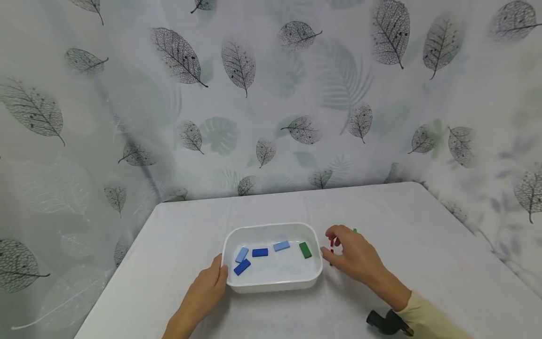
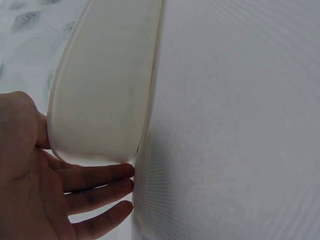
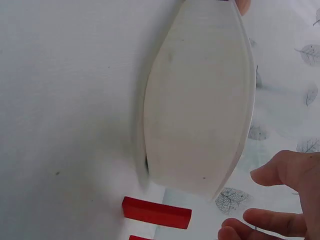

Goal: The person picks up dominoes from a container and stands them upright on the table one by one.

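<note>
A white plastic tub (image 1: 275, 286) stands on the table, with several small blocks on its floor: light blue (image 1: 281, 246), dark blue (image 1: 260, 253) and one green block (image 1: 306, 250). My left hand (image 1: 209, 287) holds the tub's left end, thumb at the rim and fingers against the outer wall. Just off the right end, my right hand (image 1: 355, 256) hovers with thumb and fingers apart and nothing between them. Below its fingers lie red blocks (image 3: 157, 212), partly hidden by the hand in the head view. A bit of green (image 1: 354, 230) shows behind that hand.
A white cloth covers the table (image 1: 186, 230). Leaf-patterned curtains (image 1: 271, 94) hang behind it and along both sides. A black device (image 1: 387, 323) sits at my right wrist, beside a cream sleeve (image 1: 427, 318).
</note>
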### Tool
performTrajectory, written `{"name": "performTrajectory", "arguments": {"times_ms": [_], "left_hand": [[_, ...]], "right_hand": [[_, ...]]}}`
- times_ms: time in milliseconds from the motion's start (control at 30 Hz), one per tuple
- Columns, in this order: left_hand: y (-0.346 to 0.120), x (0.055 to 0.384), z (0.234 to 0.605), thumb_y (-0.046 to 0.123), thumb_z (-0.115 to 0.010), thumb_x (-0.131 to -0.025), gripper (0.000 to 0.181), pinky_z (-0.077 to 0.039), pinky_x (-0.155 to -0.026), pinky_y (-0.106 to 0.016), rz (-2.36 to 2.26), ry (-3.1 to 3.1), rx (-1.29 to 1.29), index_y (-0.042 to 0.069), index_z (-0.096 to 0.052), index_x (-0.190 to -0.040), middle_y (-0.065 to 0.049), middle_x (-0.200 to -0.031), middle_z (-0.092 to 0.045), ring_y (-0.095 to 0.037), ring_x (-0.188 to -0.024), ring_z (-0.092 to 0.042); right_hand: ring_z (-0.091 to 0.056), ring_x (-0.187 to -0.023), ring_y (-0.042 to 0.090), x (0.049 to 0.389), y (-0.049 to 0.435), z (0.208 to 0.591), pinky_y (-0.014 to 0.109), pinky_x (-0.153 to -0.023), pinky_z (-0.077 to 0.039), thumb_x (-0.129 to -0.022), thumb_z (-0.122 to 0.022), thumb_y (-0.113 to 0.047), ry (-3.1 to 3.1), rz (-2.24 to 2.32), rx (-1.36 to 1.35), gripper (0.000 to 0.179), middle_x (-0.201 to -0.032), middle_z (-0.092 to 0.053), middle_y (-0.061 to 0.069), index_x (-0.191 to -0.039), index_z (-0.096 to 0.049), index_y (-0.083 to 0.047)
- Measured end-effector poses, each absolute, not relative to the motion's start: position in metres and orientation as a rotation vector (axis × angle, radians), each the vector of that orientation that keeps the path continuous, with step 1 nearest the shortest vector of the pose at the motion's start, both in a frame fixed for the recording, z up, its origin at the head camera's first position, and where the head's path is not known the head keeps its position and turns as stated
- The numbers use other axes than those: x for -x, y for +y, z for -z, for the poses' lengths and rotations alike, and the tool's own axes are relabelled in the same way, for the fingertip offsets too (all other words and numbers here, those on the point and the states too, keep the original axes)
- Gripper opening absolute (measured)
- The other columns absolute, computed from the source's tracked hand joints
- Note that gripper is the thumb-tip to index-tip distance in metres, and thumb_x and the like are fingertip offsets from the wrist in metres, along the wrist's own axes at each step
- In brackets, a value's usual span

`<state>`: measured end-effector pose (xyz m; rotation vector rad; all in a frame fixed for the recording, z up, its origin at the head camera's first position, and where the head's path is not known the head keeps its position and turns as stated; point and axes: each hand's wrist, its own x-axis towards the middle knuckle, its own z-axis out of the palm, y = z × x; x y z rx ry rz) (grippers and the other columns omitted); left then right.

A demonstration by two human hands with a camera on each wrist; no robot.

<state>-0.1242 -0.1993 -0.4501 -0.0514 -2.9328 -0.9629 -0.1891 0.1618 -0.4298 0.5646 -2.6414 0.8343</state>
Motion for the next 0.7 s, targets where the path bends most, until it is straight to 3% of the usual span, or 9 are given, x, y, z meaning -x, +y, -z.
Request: {"name": "performTrajectory", "arguments": {"times_ms": [433,700], "left_hand": [[-0.2,0.124,0.448,0.024,-0.042,-0.113,0.049,-0.044,-0.106,-0.061,0.961,-2.934,0.059,-0.004,-0.04,-0.153,-0.024,-0.145,-0.057,-0.043,-0.134,-0.052],[-0.201,0.124,0.449,0.023,-0.043,-0.113,0.048,-0.045,-0.105,-0.061,0.963,-2.918,0.079,-0.004,-0.041,-0.153,-0.024,-0.145,-0.057,-0.043,-0.134,-0.053]], "right_hand": [[-0.064,-0.087,0.019,0.199,0.118,0.424,0.027,-0.068,-0.055,-0.088,-0.081,-0.006,-2.574,-0.863,-0.825,0.025,-0.105,-0.069,0.005,-0.11,-0.07,-0.007],[-0.068,-0.093,0.026,0.205,0.096,0.425,0.031,-0.074,-0.059,-0.09,-0.079,-0.008,-2.643,-0.886,-0.876,0.025,-0.11,-0.07,0.006,-0.113,-0.07,-0.007]]}}
